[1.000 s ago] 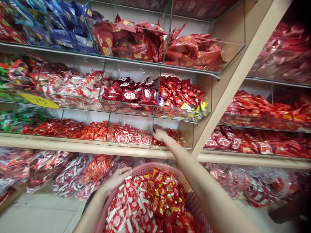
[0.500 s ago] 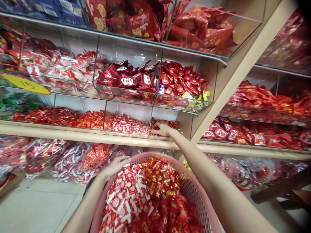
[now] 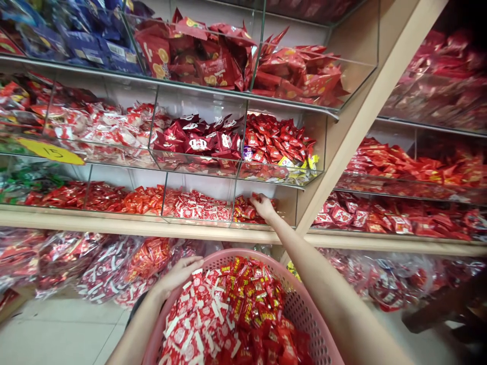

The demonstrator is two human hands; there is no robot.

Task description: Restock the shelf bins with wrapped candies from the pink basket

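Note:
A pink perforated basket (image 3: 315, 317) holds red-and-white packets (image 3: 196, 319), red-and-yellow ones (image 3: 251, 289) and plain red ones (image 3: 266, 344). My left hand (image 3: 180, 274) grips the basket's left rim. My right hand (image 3: 263, 207) is inside the lowest shelf's rightmost compartment, just above its red-and-gold packets (image 3: 243, 210); thumb and fingers are pinched round a small red packet (image 3: 254, 195). The back of the hand covers part of the pile.
Glass-fronted shelves of wrapped sweets rise ahead, with a slanting wooden upright (image 3: 365, 121) at right. A yellow tag (image 3: 51, 151) reads 15. Filled plastic bags (image 3: 106, 263) lie under the wooden ledge (image 3: 114, 223). A dark wooden object (image 3: 441, 309) stands at lower right.
My right hand has lifted slightly off the pile and closed on a red packet. The shelves and basket sit lower in view. My left hand stays on the rim.

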